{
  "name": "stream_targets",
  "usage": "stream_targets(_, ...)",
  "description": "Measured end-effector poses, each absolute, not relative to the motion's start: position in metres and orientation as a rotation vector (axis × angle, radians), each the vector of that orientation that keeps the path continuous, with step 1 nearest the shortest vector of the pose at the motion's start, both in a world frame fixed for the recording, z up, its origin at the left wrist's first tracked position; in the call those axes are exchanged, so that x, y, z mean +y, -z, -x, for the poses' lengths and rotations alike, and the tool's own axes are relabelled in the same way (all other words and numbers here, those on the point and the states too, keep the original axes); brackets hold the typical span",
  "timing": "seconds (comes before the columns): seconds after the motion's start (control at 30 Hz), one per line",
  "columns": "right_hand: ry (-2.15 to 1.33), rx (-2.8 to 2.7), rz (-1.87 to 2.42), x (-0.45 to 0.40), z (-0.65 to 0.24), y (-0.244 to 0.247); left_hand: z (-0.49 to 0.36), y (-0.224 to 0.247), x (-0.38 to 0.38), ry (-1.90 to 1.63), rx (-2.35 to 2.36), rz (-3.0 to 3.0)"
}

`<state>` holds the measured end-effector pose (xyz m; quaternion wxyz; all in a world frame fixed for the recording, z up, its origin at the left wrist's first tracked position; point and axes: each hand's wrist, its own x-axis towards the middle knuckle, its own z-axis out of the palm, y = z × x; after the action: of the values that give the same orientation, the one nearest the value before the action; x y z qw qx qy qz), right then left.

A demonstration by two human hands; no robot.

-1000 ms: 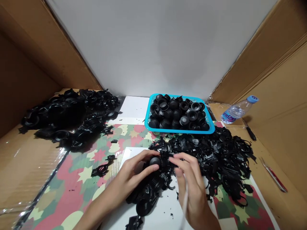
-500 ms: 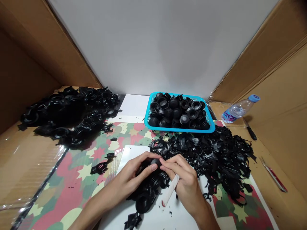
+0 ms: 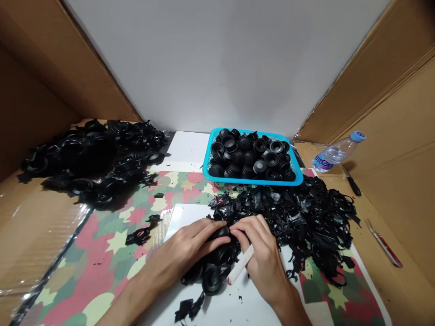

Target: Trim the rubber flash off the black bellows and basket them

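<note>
Just in front of me, my left hand [image 3: 193, 240] is closed around a black ribbed rubber boot [image 3: 221, 232], its fingers over the top and thumb along the near side. My right hand [image 3: 260, 244] has its fingertips against the right side of that boot. In its grip lies a slim tool wrapped in white [image 3: 240, 266], slanting down to the left; its working end is hidden. Beneath both hands more black rubber boots with ragged edges rest on a white board [image 3: 244, 301], one ring-shaped end [image 3: 211, 280] facing up.
A blue basket [image 3: 253, 181] full of black boots stands behind the hands. Trimmed black scraps [image 3: 312, 217] are heaped to the right, untrimmed boots [image 3: 102, 181] at the left. Along the right side are a water bottle [image 3: 331, 157], a black-handled knife [image 3: 353, 184] and red-handled tweezers [image 3: 387, 249].
The boot has turned in my left hand, whose fingers lie further over it. Loose boots below the hands have shifted. The whole view has moved slightly.
</note>
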<state>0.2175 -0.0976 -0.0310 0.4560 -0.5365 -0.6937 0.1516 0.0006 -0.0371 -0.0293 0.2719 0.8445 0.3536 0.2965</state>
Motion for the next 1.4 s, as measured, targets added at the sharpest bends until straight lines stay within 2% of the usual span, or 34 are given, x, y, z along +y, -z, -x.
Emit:
stream_targets(0.2, -0.210, -1.647, 1.430, -0.104, -0.230, 0.039, 0.020, 0.020, -0.027, -0.956, 1.122, -2.061)
stream_targets(0.43, -0.212, -1.686, 1.387, -0.108, -0.225, 0.034, 0.006, 0.012, -0.029, -0.790, 0.990, -1.715)
stream_targets(0.9, -0.493, -1.454, 1.206, -0.100, -0.204, 0.020, -0.015, 0.003, -0.048, -0.841, 1.084, -1.618)
stream_targets(1.17, -0.134, -1.625, 1.314, -0.104, -0.198, 0.022, -0.015, 0.009, -0.046, -0.776, 1.010, -1.612)
stream_targets(1.4, -0.223, -1.471, 1.393, -0.110, -0.190, 0.031, -0.023, 0.008, -0.040, -0.780, 1.038, -1.397)
